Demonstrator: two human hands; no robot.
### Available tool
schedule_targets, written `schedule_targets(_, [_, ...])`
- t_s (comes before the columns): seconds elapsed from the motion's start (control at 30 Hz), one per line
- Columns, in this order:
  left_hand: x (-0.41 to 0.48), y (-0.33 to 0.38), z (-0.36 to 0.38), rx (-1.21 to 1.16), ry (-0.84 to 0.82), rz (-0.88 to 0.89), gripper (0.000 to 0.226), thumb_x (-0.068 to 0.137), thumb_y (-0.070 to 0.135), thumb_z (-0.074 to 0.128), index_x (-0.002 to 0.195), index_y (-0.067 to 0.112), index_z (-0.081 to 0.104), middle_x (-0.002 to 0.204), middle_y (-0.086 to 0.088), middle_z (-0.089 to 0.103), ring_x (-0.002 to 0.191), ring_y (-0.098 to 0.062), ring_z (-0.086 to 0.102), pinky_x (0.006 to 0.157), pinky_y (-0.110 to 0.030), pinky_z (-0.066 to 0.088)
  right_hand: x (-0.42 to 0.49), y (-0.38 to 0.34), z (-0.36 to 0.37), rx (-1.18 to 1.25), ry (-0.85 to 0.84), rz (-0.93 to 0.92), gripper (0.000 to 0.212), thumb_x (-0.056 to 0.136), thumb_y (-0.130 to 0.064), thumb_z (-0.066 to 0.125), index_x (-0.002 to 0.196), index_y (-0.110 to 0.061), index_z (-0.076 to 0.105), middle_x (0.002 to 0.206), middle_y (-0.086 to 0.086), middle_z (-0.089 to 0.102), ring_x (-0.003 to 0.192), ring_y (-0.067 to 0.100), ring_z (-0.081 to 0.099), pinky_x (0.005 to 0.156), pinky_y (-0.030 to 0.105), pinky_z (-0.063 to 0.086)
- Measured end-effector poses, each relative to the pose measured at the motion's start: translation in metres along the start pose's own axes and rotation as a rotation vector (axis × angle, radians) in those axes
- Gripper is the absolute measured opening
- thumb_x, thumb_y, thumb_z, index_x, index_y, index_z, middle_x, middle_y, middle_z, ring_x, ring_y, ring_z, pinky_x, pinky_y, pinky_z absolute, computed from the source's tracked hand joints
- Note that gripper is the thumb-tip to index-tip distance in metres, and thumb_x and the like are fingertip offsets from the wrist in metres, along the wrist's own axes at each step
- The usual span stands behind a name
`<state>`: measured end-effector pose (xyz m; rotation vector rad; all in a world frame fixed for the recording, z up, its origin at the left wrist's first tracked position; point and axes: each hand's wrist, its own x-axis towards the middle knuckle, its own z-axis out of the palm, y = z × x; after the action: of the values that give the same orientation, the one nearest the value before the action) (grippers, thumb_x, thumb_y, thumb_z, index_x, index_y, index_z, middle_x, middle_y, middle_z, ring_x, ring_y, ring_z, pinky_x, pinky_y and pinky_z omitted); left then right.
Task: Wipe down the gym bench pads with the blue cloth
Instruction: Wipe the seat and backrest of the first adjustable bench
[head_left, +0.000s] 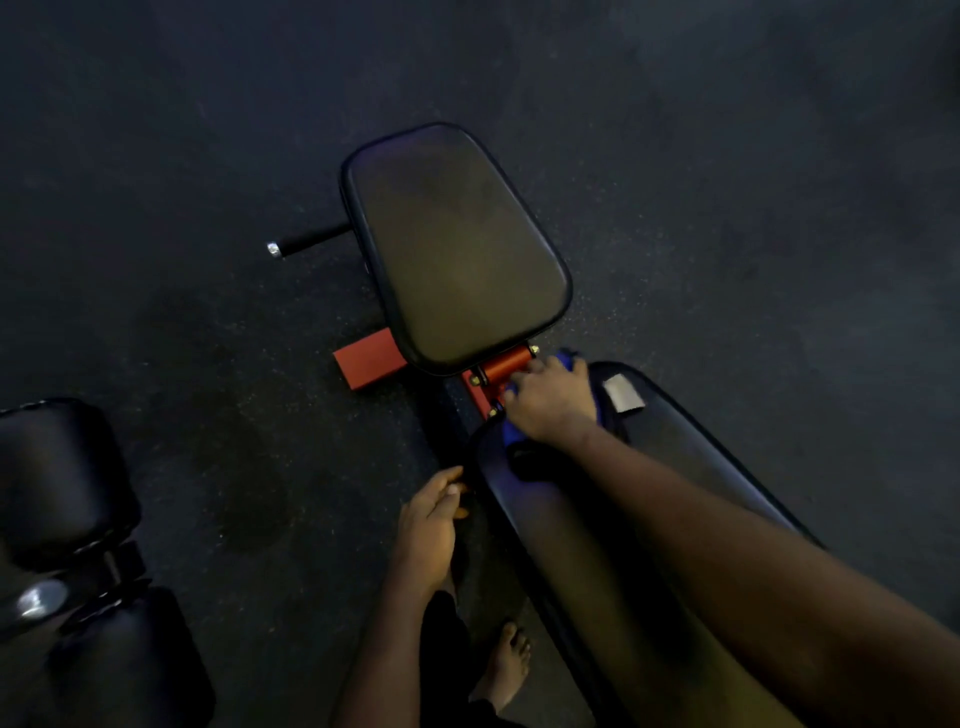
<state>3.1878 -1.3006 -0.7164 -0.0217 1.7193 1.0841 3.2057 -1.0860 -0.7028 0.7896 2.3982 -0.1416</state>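
Note:
A black gym bench runs from the lower right toward the centre. Its long back pad (685, 457) lies under my right arm, and the smaller seat pad (457, 249) sits beyond a red hinge (501, 364). My right hand (553, 400) presses the blue cloth (566, 359) onto the near end of the long pad by the hinge; the cloth shows only at the hand's edges. My left hand (431, 519) hangs beside the pad's left edge with loosely curled fingers, holding nothing.
A grey patch (623, 392) sits on the long pad just right of my hand. A red frame foot (366, 358) and a black handle bar (306, 241) stick out left of the seat. Another black padded machine (67, 545) stands at the lower left. My bare foot (506, 660) is on the dark rubber floor.

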Motion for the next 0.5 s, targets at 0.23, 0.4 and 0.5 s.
schedule_targets(0.23, [-0.005, -0.006, -0.001, -0.03, -0.05, -0.031, 0.038, 0.104, 0.013, 0.043, 0.135, 0.03, 0.055, 0.128, 0.002, 0.061, 0.101, -0.001, 0.061, 0.104, -0.035, 0.045, 0.009, 0.024, -0.003, 0.045, -0.009, 0.159, 0.047, 0.096, -0.043, 0.033, 0.121, -0.02, 0.065, 0.13, 0.009, 0.059, 0.124, 0.026, 0.047, 0.106, 0.051, 0.028])
schedule_targets(0.4, [-0.009, -0.008, -0.003, -0.06, -0.078, -0.028, 0.04, 0.104, 0.013, 0.042, 0.14, 0.028, 0.051, 0.132, 0.005, 0.058, 0.103, 0.006, 0.056, 0.108, -0.036, 0.042, -0.001, 0.002, 0.002, 0.052, -0.052, -0.09, 0.041, 0.097, -0.043, 0.034, 0.118, -0.025, 0.064, 0.13, 0.007, 0.057, 0.126, 0.025, 0.046, 0.107, 0.053, 0.025])
schedule_targets(0.5, [-0.011, -0.007, 0.0, -0.022, -0.072, -0.013, 0.04, 0.104, 0.016, 0.042, 0.142, 0.028, 0.049, 0.133, 0.006, 0.056, 0.103, 0.006, 0.054, 0.108, -0.033, 0.041, 0.007, 0.027, -0.006, 0.059, -0.069, 0.021, 0.043, 0.097, -0.045, 0.034, 0.123, -0.026, 0.062, 0.132, 0.007, 0.057, 0.127, 0.025, 0.046, 0.105, 0.051, 0.027])
